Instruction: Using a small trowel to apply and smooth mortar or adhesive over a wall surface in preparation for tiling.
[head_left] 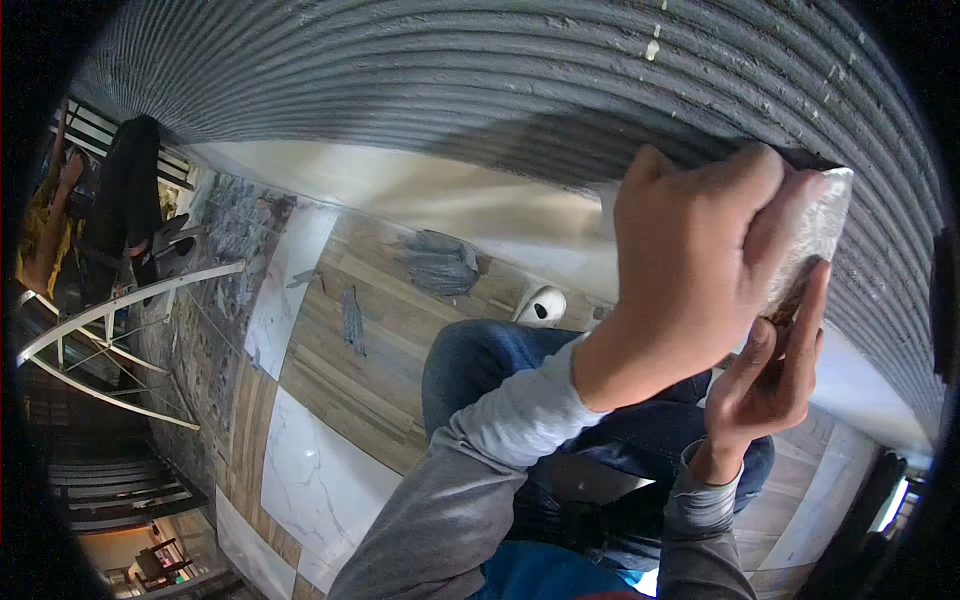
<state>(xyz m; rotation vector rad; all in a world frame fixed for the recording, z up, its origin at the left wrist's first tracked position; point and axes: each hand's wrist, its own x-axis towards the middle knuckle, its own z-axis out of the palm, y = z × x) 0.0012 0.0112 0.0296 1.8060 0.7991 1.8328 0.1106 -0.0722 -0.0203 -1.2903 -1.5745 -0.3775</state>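
A flat silvery metal blade, smeared with grey, sits against a dark grey ridged wall surface at the upper right. My left hand reaches across from the lower left, its fingers curled over the blade's near side and knuckles close to the ridges. Below it, my right hand pinches the blade's lower part between thumb and fingers. A brownish part shows between the right fingers, mostly hidden. Both forearms wear grey sleeves, and my bent knees in jeans are underneath.
Grey clumps and a grey streak lie on the wood-patterned floor. A white object with a dark hole stands by the pale wall base. At left are a white metal frame and another person's dark-clothed leg.
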